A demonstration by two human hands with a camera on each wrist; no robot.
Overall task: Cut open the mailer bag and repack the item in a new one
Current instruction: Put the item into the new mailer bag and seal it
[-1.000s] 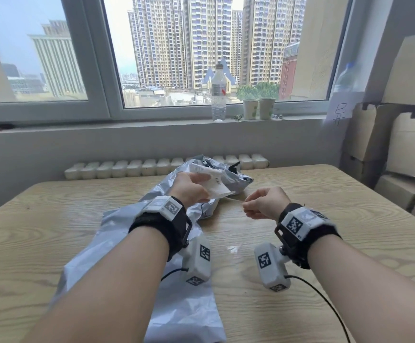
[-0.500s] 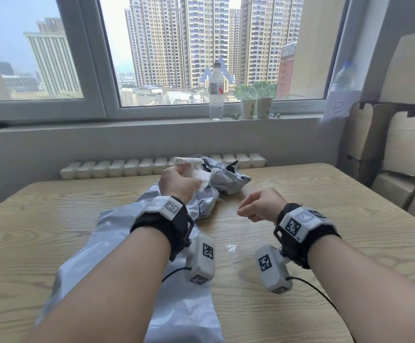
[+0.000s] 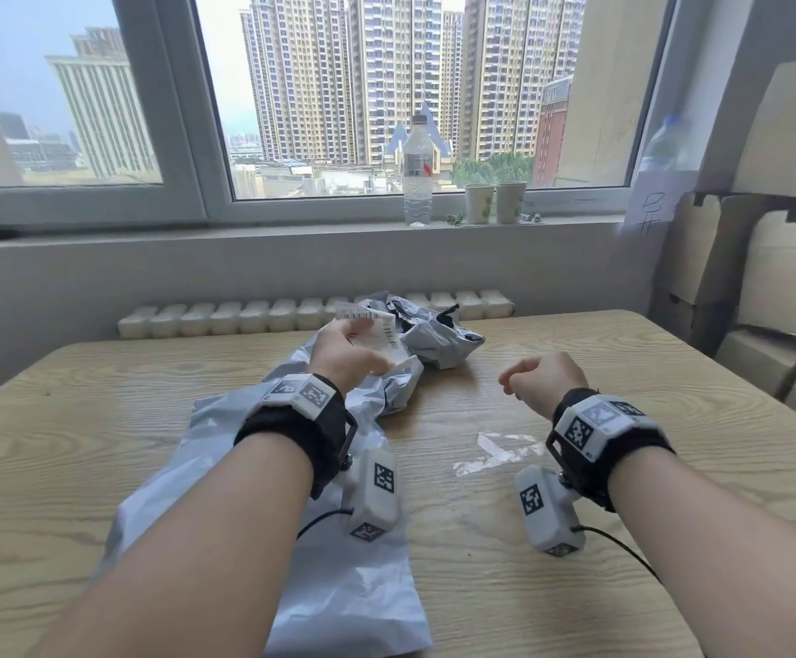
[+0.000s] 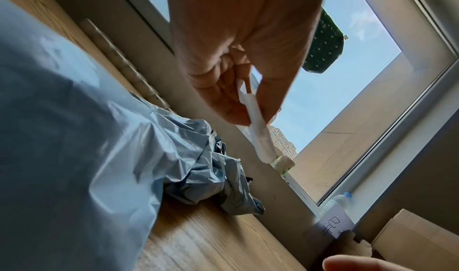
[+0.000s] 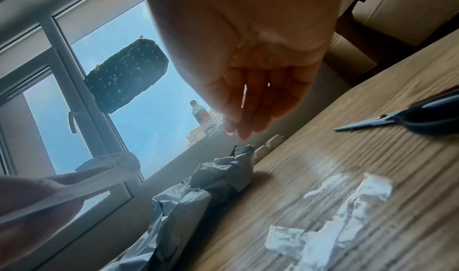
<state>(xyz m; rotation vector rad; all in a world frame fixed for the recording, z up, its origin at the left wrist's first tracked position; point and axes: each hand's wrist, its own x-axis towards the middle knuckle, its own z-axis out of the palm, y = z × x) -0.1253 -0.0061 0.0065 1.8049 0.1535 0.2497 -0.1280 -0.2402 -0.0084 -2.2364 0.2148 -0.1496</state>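
Observation:
My left hand (image 3: 367, 360) is raised over the far middle of the table and pinches a white barcode label (image 3: 374, 332). The left wrist view shows the label (image 4: 258, 136) edge-on between thumb and fingers. Under my left forearm a flat grey mailer bag (image 3: 348, 586) lies on the wooden table (image 3: 624, 586). A crumpled grey mailer (image 3: 439, 337) sits just beyond the label, by the far edge. My right hand (image 3: 512, 387) hovers to the right, loosely curled and holding nothing; its fingers (image 5: 248, 118) hang relaxed in the right wrist view.
A crumpled clear strip (image 3: 496, 451) lies on the table between my wrists. Scissors (image 5: 397, 118) rest on the table to the right, seen only in the right wrist view. A water bottle (image 3: 417, 173) and two paper cups (image 3: 496, 201) stand on the sill. Cardboard boxes (image 3: 790, 258) are stacked on the right.
My left hand has lifted the label up and away from my right hand. The right hand has drawn slightly to the right and holds nothing.

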